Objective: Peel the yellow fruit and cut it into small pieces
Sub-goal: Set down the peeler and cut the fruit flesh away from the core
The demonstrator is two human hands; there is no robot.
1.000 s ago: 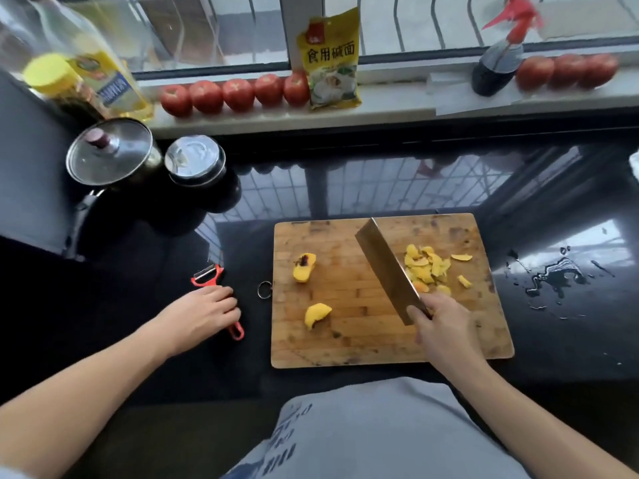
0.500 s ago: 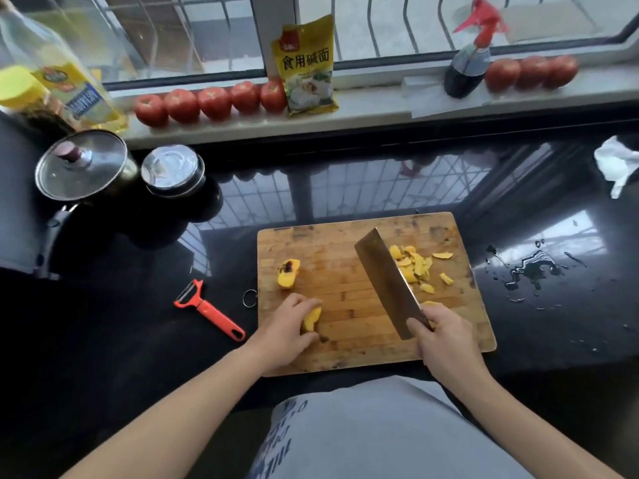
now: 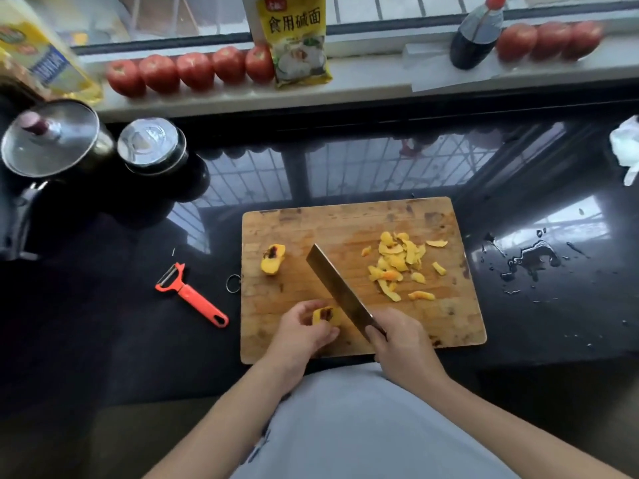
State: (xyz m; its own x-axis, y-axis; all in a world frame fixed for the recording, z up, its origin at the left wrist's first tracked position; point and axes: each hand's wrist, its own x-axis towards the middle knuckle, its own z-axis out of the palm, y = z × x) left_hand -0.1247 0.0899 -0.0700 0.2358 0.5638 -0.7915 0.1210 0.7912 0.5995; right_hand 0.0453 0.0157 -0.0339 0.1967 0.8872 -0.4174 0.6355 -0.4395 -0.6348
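A glossy black bench [image 3: 380,167] mirrors the window grille. On the pale windowsill [image 3: 380,86] stands a row of five tomatoes [image 3: 193,70], touching one another, with a yellow packet [image 3: 297,39] printed in Chinese characters upright just beside them. Farther right, a dark spray bottle [image 3: 475,39] stands next to three more tomatoes [image 3: 549,41]. At the far left, a cooking-oil bottle [image 3: 41,60] rises behind a lidded saucepan [image 3: 52,140] and a lidded dark jar [image 3: 152,146]. A crumpled white tissue [image 3: 626,146] lies at the right edge, and spilled water [image 3: 525,261] beads on the bench nearby.
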